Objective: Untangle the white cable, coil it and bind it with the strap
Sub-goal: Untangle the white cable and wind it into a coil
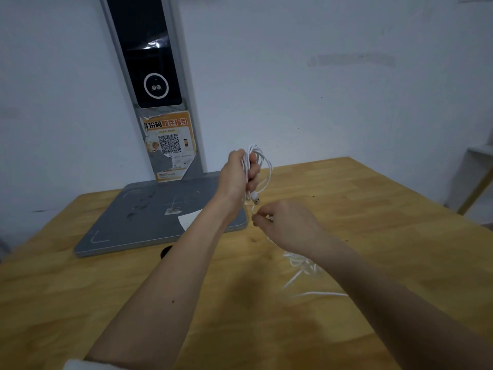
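My left hand (pixel 237 174) is raised above the table and grips several loops of the white cable (pixel 262 161). The loops stick out above and to the right of the fist. A USB plug (pixel 255 200) on one cable end dangles just below that hand. My right hand (pixel 282 222) sits lower and to the right, its fingertips pinching a strand that runs down from the coil. More loose white cable (pixel 301 265) lies on the wooden table (pixel 373 236), partly hidden under my right forearm. I cannot make out a strap.
A grey scanner stand with a flat base (pixel 138 217) occupies the table's back left; its upright post (pixel 157 76) carries a dark screen and an orange QR sticker. A white wall is behind. A shelf (pixel 477 182) stands at the right edge. A dark hole (pixel 166 251) is in the tabletop.
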